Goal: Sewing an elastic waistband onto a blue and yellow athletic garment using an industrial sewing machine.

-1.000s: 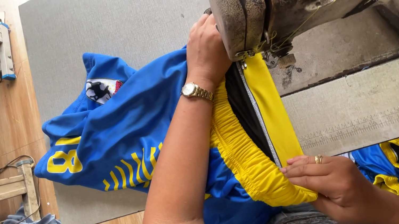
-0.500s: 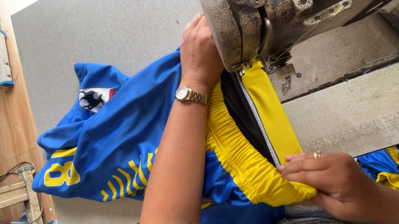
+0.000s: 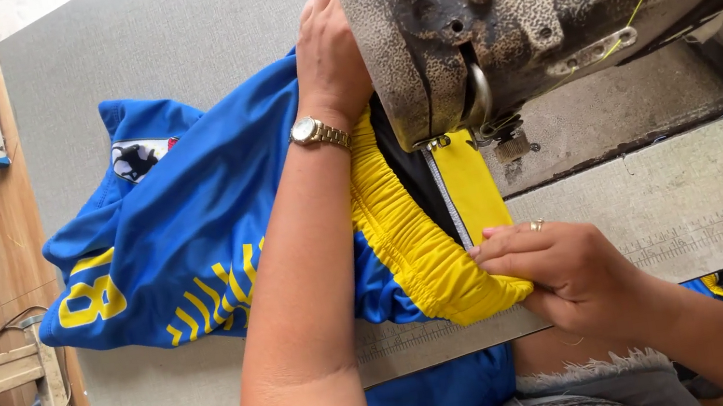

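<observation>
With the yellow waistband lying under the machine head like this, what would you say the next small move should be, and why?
Probably ease the yellow waistband a little further under the sewing machine: the left hand rests on the cloth behind the head, and the right hand pinches the near edge flat.

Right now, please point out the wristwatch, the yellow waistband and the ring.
wristwatch (image 3: 317,132), head view, on its gold case.
yellow waistband (image 3: 412,243), head view, on the gathered elastic part.
ring (image 3: 537,225), head view, on the band on the finger.
</observation>
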